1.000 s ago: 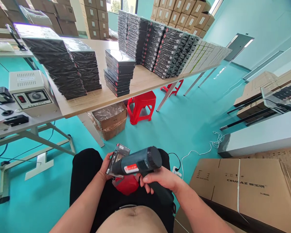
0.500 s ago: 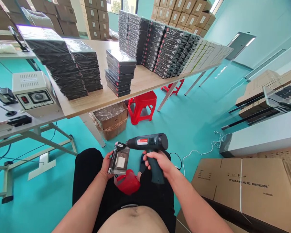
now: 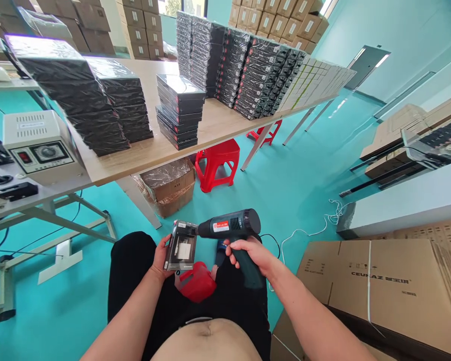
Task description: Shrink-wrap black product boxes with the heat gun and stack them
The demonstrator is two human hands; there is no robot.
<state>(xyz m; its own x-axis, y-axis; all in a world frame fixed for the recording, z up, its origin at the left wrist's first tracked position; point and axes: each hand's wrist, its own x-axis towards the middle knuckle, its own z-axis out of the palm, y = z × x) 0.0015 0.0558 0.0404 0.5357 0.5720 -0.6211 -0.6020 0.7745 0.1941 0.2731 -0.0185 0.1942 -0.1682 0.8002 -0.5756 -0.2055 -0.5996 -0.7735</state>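
Observation:
My left hand (image 3: 161, 256) is closed around the left side of a small dark retail box (image 3: 181, 245) with a pale picture on its face and a shiny clear film look. A dark heat gun (image 3: 231, 224) with a red-and-white label is in my right hand (image 3: 250, 253), fingers wrapped round its handle. The gun's nozzle points left, close to the box's upper right edge; whether it touches cannot be made out. Below the box, a red object (image 3: 197, 283) shows between my legs.
A wooden-topped table (image 3: 143, 158) ahead carries a short stack of boxes (image 3: 180, 113) and tall stacks of wrapped black boxes (image 3: 78, 100). Red stools (image 3: 218, 163) and an open carton (image 3: 169, 188) stand beneath. A control unit (image 3: 43, 145) is left; flat cardboard (image 3: 376, 286) lies right.
The box in my left hand has turned slightly and shifted a little left. The heat gun's nozzle has dipped slightly, and the whole view has swung a bit.

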